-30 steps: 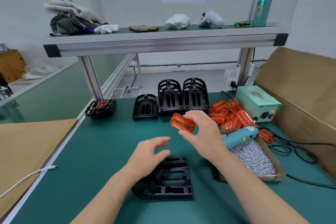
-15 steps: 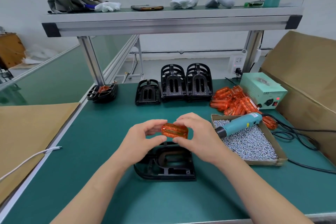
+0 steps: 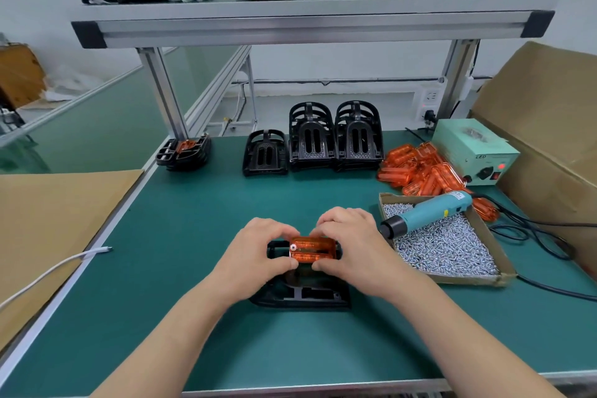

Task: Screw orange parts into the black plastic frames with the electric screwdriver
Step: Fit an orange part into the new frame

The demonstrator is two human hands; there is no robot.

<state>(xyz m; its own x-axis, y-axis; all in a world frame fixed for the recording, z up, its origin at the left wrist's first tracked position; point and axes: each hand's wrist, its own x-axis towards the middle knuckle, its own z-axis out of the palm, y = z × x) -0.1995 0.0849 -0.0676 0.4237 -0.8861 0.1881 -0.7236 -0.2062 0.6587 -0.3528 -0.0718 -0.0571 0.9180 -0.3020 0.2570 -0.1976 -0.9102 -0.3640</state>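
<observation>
A black plastic frame (image 3: 305, 292) lies flat on the green bench in front of me. An orange part (image 3: 312, 252) sits at the frame's far end. My left hand (image 3: 255, 255) pinches its left side and my right hand (image 3: 353, 250) pinches its right side, fingers curled over it. The teal electric screwdriver (image 3: 429, 213) lies across a cardboard tray of screws (image 3: 452, 255) to the right, in neither hand. A heap of orange parts (image 3: 420, 171) lies behind the tray.
Stacks of black frames (image 3: 334, 137) stand at the back of the bench, and one frame with an orange part (image 3: 184, 152) sits back left. A green power box (image 3: 473, 150), black cables (image 3: 533, 236), a brown carton (image 3: 549, 126) on the right, a white cable (image 3: 58, 268) on the left.
My right hand brought the orange part in from the right, my left hand joined it, and both lowered the part onto the black frame's far end. The view tilted down.
</observation>
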